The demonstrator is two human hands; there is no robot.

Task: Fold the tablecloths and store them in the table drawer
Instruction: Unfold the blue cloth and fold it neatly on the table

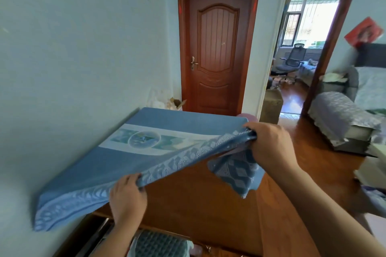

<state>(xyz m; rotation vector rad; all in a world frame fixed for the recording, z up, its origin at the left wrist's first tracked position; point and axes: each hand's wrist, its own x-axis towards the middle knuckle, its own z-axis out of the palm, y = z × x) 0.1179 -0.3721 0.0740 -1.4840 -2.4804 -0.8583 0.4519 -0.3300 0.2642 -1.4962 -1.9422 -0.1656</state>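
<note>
A blue tablecloth [117, 158] with a white picture band and a lace-patterned border covers most of the wooden table [200, 200]. My left hand [127, 198] grips the near border, lifting it off the tabletop. My right hand [269, 148] grips the bunched right edge, raised above the table, and a patterned corner hangs down below it. Under the table's near edge the drawer [98, 233] stands open, with a folded teal-grey cloth [160, 244] lying in it.
The table stands against the pale wall on the left. A shut brown door [217, 52] is straight ahead. An open doorway [302, 52] leads to a room with an office chair. A covered sofa [342, 115] and stacked items stand at the right on the wooden floor.
</note>
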